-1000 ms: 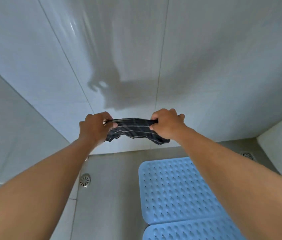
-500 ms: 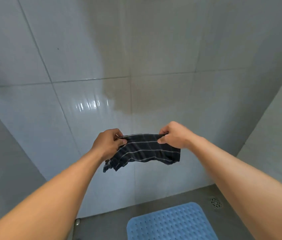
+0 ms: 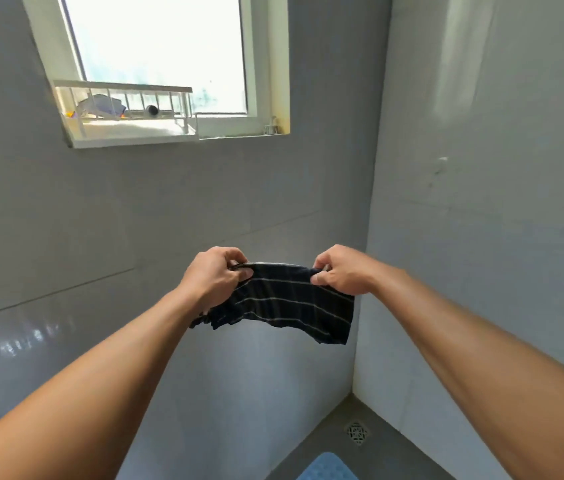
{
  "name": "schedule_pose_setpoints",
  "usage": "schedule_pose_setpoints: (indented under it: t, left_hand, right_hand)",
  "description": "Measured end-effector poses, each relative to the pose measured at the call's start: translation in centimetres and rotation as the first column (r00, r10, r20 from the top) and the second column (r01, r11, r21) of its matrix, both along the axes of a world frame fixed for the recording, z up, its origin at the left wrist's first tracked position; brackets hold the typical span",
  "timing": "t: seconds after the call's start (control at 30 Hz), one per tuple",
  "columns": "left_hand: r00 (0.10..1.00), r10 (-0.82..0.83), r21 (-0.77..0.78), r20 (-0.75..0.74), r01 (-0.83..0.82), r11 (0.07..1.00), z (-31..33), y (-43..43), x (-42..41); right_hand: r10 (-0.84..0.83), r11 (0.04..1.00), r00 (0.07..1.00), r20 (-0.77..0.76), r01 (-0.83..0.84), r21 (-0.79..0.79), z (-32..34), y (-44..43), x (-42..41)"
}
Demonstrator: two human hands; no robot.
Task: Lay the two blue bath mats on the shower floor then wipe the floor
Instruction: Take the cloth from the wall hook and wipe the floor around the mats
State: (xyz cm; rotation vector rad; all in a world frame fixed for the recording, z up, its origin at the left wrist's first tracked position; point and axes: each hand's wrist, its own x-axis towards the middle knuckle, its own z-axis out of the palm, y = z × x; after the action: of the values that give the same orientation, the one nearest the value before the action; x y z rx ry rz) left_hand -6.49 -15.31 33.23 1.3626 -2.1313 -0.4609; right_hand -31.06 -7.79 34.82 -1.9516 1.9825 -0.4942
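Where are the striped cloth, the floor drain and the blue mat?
striped cloth (image 3: 287, 299), head view, middle of the hanging fabric.
floor drain (image 3: 357, 433), head view, centre of its grate.
blue mat (image 3: 327, 468), head view, its visible corner.

1. two bare arms fill the lower half of the view, uncovered from the hands back to the picture's edge.
2. the left forearm (image 3: 100, 382) enters from 8 o'clock, broad at the edge and tapering to a narrow, bare wrist; its surface looks smooth.
3. the right forearm (image 3: 481, 358) enters from 4 o'clock, tapering the same way, with a long shallow muscle line along its upper side.
4. the left hand (image 3: 214, 278), near the centre, shows its back, rounded knuckles and a blunt thumb tip.
5. the right hand (image 3: 346, 271), just toward 3 o'clock of it, shows its back and a row of knuckles; its fingers (image 3: 325, 262) are bare.
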Motion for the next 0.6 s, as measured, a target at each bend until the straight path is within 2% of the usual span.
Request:
schedule_pose_setpoints:
  t: [0.13,0.27,0.43,0.6]
  left_hand:
    - [0.992,-0.122,-0.054,0.036,0.124,0.991,2.4,-1.2,-6.7]
    - [0.975,-0.213,-0.068,0.056,0.216,0.974,4.3,-2.7,-13.7]
    - [0.957,-0.283,-0.074,0.064,0.287,0.955,6.4,-5.8,-22.8]
    - [0.951,-0.308,-0.096,0.018,0.309,0.946,8.0,-8.2,-29.6]
  right_hand:
    - [-0.116,0.992,0.993,0.001,0.116,-0.041,2.0,1.1,-5.5]
    - [-0.136,0.99,0.991,0.009,0.136,-0.037,3.8,1.7,-11.2]
    - [-0.196,0.981,0.976,-0.098,0.195,-0.015,5.9,0.5,-19.6]
    - [-0.227,0.972,0.971,-0.071,0.222,-0.07,7.4,-0.8,-26.0]
